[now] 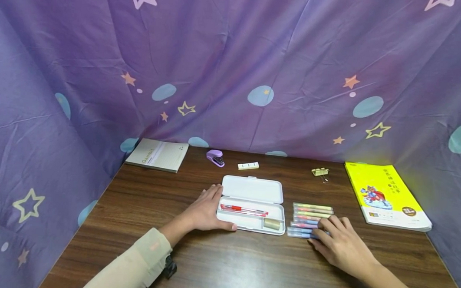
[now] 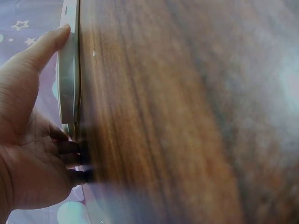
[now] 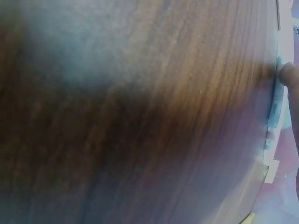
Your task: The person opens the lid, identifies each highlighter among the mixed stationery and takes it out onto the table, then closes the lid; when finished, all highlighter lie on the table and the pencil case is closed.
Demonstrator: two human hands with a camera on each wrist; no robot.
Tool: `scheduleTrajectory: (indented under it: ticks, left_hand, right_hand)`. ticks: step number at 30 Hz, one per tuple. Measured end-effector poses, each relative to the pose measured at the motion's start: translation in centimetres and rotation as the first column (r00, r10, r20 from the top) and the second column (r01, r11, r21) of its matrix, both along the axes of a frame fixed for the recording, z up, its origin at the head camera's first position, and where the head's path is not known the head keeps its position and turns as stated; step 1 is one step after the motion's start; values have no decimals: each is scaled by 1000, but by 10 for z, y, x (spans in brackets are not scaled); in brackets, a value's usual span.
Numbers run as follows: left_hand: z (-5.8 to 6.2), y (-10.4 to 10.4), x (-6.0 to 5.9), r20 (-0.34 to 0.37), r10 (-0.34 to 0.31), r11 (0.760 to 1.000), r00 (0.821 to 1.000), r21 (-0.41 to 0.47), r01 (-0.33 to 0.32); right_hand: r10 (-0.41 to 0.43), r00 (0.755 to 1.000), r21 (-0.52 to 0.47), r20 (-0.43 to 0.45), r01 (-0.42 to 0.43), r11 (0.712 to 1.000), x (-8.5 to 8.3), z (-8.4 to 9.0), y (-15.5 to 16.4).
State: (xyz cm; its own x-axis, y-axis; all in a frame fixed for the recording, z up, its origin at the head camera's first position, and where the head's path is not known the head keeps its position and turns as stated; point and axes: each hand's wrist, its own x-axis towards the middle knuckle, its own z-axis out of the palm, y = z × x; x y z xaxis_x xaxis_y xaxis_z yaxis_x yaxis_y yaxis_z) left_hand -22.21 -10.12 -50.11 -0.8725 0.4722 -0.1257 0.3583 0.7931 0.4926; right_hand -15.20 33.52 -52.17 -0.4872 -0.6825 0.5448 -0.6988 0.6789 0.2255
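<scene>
An open white pencil case (image 1: 251,189) lies mid-table with a red pen (image 1: 244,210) and a small tan block (image 1: 272,224) in its tray. My left hand (image 1: 205,212) lies flat against the case's left end, its thumb (image 2: 44,44) stretched along the front edge of the case (image 2: 69,79). Right of the case is a row of several pastel markers (image 1: 311,212). My right hand (image 1: 340,245) rests its fingertips on the nearest markers; one fingertip (image 3: 289,74) shows at a marker (image 3: 276,105) in the right wrist view.
On the wooden table (image 1: 224,265) a beige notebook (image 1: 157,154) lies back left. Along the back are a purple stapler (image 1: 215,157), a small white strip (image 1: 248,165) and a gold binder clip (image 1: 320,171). A yellow book (image 1: 386,195) lies right. Purple cloth surrounds the table.
</scene>
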Motion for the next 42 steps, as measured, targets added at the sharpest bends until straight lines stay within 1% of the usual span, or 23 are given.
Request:
scheduleTrajectory:
  ticks: [9, 13, 15, 18, 21, 23, 24, 27, 29, 30, 32, 35, 38, 40, 42]
  left_hand:
    - [-1, 0, 0, 0, 4, 1000, 1000, 0, -4]
    - [-1, 0, 0, 2, 3, 1000, 1000, -3, -3]
    - [0, 0, -1, 4, 3, 1000, 1000, -6, -3]
    - [1, -1, 0, 4, 4, 1000, 1000, -7, -4]
    - [0, -1, -1, 3, 0, 1000, 1000, -10, 0]
    - [-1, 0, -1, 6, -3, 1000, 1000, -16, 3]
    - [-1, 0, -1, 7, -5, 1000, 1000, -19, 5]
    - [-2, 0, -2, 4, -9, 1000, 1000, -25, 9]
    - [-1, 0, -2, -1, -11, 1000, 1000, -22, 11]
    - [-1, 0, -2, -3, -12, 1000, 1000, -18, 12]
    - [0, -1, -2, -5, -13, 1000, 1000, -14, 13]
    - [0, -1, -2, 2, -11, 1000, 1000, -14, 11]
    - [0, -1, -3, 4, -12, 1000, 1000, -13, 12]
    - [1, -1, -2, 5, -13, 1000, 1000, -5, 14]
    - [1, -2, -2, 7, -12, 1000, 1000, -5, 12]
  right_hand:
    - [-10, 1000, -8, 11, 10, 1000, -2, 4, 1]
    - [-16, 1000, -17, 24, 17, 1000, -6, 6, 0]
    - [-22, 999, -35, 49, 24, 999, -11, 9, -2]
    - [-45, 992, -70, 119, 53, 996, -21, 13, -6]
    - [-83, 974, -106, 211, 107, 989, -32, 17, -12]
    - [-110, 952, -122, 285, 150, 981, -39, 19, -17]
    - [-123, 936, -129, 329, 173, 976, -43, 20, -20]
    - [-147, 877, -134, 457, 232, 964, -56, 22, -31]
    - [-156, 835, -129, 528, 260, 957, -66, 24, -39]
    - [-153, 818, -129, 555, 266, 955, -72, 25, -43]
    - [-141, 788, -130, 599, 269, 954, -83, 27, -52]
    - [-110, 753, -141, 648, 261, 955, -99, 28, -64]
    - [-93, 712, -142, 696, 263, 954, -109, 28, -75]
    - [-98, 690, -130, 717, 270, 954, -114, 27, -81]
    - [-106, 679, -116, 726, 273, 955, -117, 26, -85]
